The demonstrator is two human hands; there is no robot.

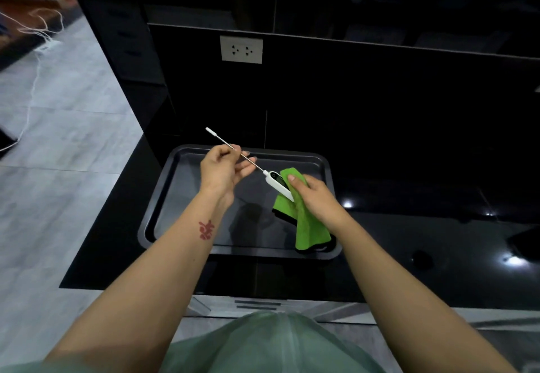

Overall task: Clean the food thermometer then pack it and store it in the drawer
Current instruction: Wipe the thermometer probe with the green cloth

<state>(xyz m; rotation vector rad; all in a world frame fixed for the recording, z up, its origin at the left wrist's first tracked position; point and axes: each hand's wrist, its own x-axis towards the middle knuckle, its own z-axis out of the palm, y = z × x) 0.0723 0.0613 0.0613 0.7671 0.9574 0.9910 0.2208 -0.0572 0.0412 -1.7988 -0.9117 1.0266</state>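
The food thermometer [273, 178] has a white body with a dark display and a long metal probe with a white tip cap pointing up to the left. My left hand [223, 169] pinches the probe near its middle. My right hand [314, 197] holds a green cloth [306, 226] wrapped against the thermometer's white body, thumb pressing on top. Both hands hover above a dark baking tray [163, 197] on the black countertop. The cloth's lower end hangs down to the tray's right front corner.
The black glossy countertop [438, 241] spreads to the right. A black wall with a white double socket [241, 50] stands behind the tray. Grey floor tiles and a white cable lie at the left. Grey drawer fronts [257, 304] show below the counter edge.
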